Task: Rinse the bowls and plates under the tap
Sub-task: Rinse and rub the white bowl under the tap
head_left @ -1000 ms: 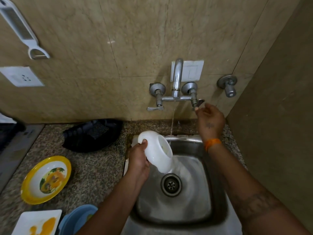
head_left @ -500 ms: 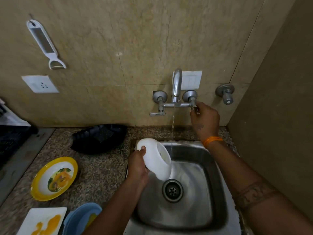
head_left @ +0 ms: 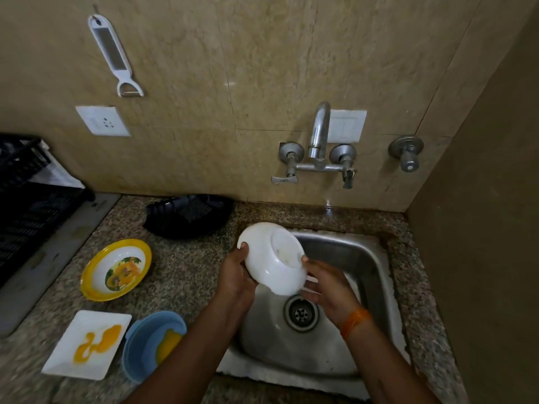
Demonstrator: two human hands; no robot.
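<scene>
A white bowl [head_left: 267, 255] is held bottom-up and tilted over the left part of the steel sink [head_left: 354, 258]. My left hand [head_left: 236, 275] grips its left rim and my right hand [head_left: 323, 284] holds its right underside. The tap [head_left: 319, 135] stands on the wall above the sink; I see no water stream from it. On the counter to the left lie a yellow-rimmed bowl [head_left: 116, 269], a white square plate [head_left: 87, 344] with orange smears, and a blue bowl [head_left: 151, 342] with yellow residue.
A black tray [head_left: 189, 215] with a scrub pad sits behind the counter by the wall. A dark dish rack [head_left: 26, 196] stands at far left. A second valve [head_left: 407, 151] juts from the wall right of the tap. A side wall closes the right.
My right hand left the tap's right handle and came down onto the bowl. The water stream seen earlier is gone. The bowl has turned bottom-up.
</scene>
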